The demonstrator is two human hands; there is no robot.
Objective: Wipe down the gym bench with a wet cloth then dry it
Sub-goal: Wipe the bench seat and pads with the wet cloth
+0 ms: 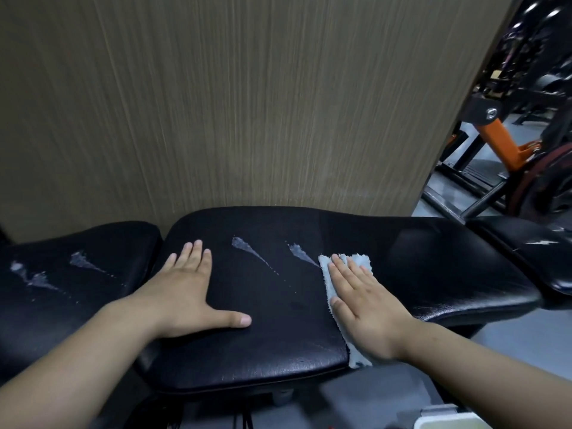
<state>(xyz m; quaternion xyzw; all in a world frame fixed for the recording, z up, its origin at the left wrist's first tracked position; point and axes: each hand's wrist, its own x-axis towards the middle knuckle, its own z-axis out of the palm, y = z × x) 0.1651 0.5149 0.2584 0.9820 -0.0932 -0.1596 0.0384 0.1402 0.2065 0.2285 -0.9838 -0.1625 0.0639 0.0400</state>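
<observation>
Two bare forearms reach in from the bottom corners, over a black padded bench (278, 342) that runs left to right across the picture. At the very bottom right a blurred white object (448, 420) juts in; what it is cannot be told.

The left hand (185, 292) lies palm down on the left part of the long back pad. Its fingers (198, 255) are straight and close together, with the thumb stretched far out to the right. It holds nothing.

The right hand (368, 308) lies palm down on a pale blue cloth (327, 274) with frayed edges. Its fingers (343, 274) are straight and slightly spread, flat on the cloth. The cloth lies near the middle of the back pad, running from beyond the fingertips to the near edge, where a corner hangs over.

Between the hands, two whitish wet streaks (244, 245) mark the pad; the right-hand one touches the cloth's far left corner. To the left, across a narrow gap, the seat pad (102, 305) carries more such streaks.

Behind the bench stands a wood-grain wall (216, 103). At far right is a second black pad (526, 243), and beyond it an orange-and-black machine (501, 140) on a grey floor (507, 339).
</observation>
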